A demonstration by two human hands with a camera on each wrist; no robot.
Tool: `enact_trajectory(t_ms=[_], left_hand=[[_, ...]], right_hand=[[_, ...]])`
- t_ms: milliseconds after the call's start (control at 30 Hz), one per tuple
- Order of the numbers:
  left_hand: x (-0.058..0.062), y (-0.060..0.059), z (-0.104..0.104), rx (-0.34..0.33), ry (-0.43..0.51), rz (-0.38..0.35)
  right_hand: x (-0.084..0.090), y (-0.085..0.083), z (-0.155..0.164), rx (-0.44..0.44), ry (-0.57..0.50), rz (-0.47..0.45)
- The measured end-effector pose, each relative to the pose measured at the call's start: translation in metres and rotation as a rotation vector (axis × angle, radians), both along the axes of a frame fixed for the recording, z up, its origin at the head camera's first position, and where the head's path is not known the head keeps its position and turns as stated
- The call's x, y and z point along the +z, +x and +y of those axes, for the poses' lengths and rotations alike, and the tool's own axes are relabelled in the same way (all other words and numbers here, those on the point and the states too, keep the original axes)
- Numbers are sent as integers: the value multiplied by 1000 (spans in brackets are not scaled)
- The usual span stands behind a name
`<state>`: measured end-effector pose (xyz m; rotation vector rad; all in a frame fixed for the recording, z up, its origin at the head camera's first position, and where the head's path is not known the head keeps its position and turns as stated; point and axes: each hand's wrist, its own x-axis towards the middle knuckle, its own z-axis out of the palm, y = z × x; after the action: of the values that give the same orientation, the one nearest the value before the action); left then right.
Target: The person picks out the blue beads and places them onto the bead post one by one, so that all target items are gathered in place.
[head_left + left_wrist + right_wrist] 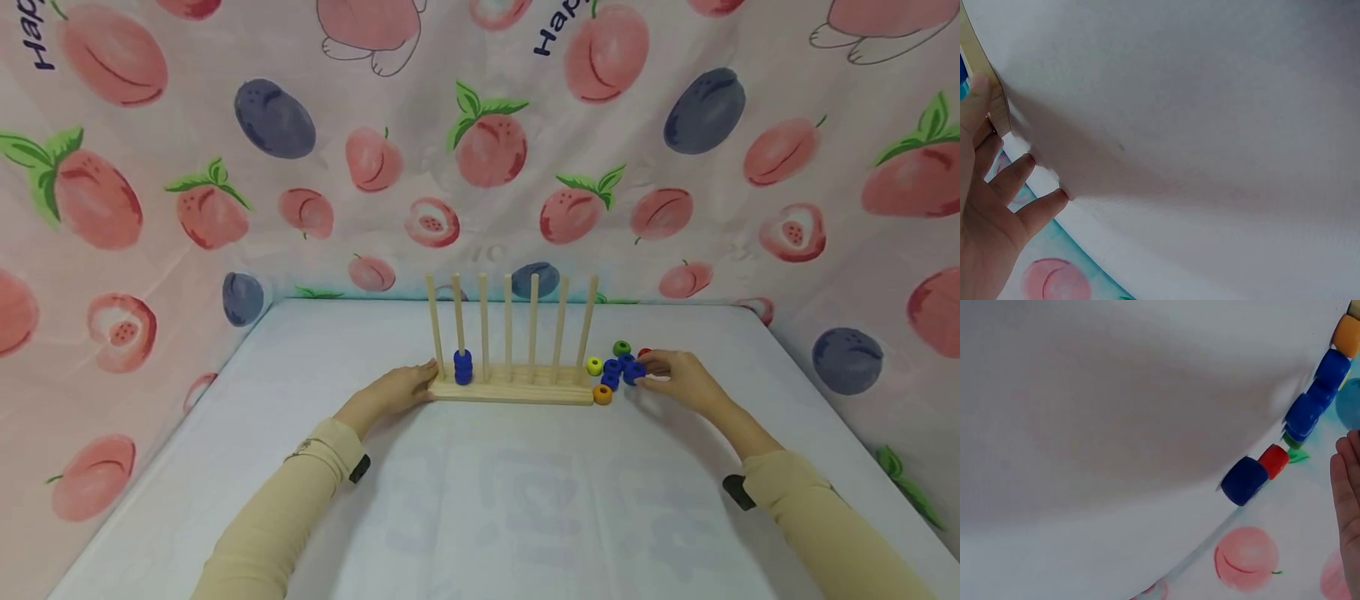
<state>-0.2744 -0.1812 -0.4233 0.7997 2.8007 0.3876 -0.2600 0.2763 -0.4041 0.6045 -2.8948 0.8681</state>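
Nearest: two forearms in beige sleeves, each with a dark wrist-mounted device, reaching across one white table (495, 500).

Left hand (401, 387): one, fingers straight and relaxed, laid flat on the table with the fingertips against the left end of the wooden base. The left wrist view confirms this: the fingers (1019, 178) are spread on the white surface, the edge of the base just above them. It holds nothing.

Right hand (682, 377): one, resting on the table to the right of the rack, fingertips at a loose blue bead (634, 372). Whether it pinches that bead or only touches it cannot be told from the head view; the right wrist view shows only the open edge of the palm (1349, 487), apart from the beads.

Wooden rack (513, 388): one flat base, mid-table, carrying seven upright pegs in a row. The second peg from the left bears a stack of blue beads (463, 367); the number looks like three, not sure.

Loose beads, clustered just right of the rack's end:
- orange bead (602, 394), one, touching the base corner, nearest;
- blue, about four in a tight group, the one at the right fingertips included;
- yellow bead (594, 366), one, beside the last peg;
- green bead (622, 347), one, farther back;
- red bead (644, 353), one, partly hidden behind the fingers.

Farthest: one fabric backdrop (480, 142) printed with peaches and plums, enclosing the table on three sides.
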Motion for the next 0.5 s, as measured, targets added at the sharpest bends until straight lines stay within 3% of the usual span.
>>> enact_trajectory(t_ms=[500], left_hand=[[3,0,1,-12,-10,12]], right_hand=[[3,5,-16,83,-28,83]])
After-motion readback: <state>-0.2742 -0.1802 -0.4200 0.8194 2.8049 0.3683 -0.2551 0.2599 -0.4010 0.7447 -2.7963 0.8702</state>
